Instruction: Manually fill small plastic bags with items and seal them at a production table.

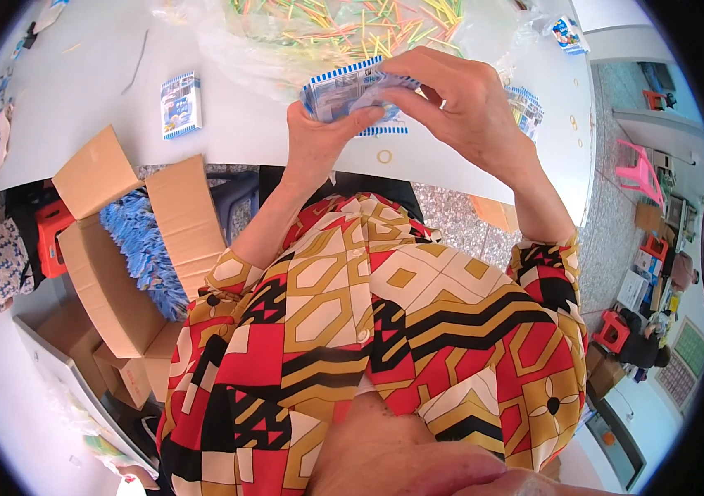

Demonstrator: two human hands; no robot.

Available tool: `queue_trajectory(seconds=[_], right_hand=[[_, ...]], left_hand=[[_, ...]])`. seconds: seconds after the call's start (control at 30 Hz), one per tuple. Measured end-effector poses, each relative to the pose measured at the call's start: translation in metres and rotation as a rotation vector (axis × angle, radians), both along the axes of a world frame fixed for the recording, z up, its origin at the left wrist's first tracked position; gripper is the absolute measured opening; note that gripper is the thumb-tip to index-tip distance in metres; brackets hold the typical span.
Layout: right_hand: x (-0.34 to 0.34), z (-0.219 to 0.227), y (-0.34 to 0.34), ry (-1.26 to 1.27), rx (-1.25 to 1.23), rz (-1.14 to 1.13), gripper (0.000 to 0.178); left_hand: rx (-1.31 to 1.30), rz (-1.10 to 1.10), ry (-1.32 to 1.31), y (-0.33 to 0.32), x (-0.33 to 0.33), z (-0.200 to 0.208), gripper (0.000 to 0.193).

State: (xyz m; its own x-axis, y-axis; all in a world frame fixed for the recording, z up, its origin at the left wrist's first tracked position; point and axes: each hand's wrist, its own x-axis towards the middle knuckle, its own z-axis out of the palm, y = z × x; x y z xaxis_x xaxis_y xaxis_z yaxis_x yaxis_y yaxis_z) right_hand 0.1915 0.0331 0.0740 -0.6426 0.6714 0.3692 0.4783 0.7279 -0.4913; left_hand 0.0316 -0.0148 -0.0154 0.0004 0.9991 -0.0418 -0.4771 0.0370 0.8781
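Over the white table, I hold a blue-and-white plastic packet (337, 93) with striped ends between both hands. My left hand (316, 142) grips its near left side, with the thumb laid along the front. My right hand (469, 106) pinches its right end between thumb and fingers, which hide that part. A blue striped edge shows below the held packet; whether it belongs to another packet I cannot tell. Beside my right wrist lies a similar packet (527, 114), partly covered by that hand. Another packet (180, 105) lies flat to the left.
Thin coloured sticks (352, 25) lie heaped on clear plastic at the far side. One more packet (569, 36) is at the far right. A rubber band (384, 156) lies near the table's front edge. Left of me stands an open cardboard box (108, 281) with blue packets packed inside.
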Motion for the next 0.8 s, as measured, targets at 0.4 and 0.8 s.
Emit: queue_trajectory(seconds=[0.4, 0.8], right_hand=[[-0.004, 0.010, 0.004, 0.074, 0.246, 0.092, 0.022], [-0.007, 0.010, -0.004, -0.052, 0.082, 0.029, 0.014]], left_hand=[[-0.001, -0.102, -0.049, -0.001, -0.009, 0.012, 0.028], [0.036, 0.010, 0.110, -0.001, -0.008, 0.001, 0.020]])
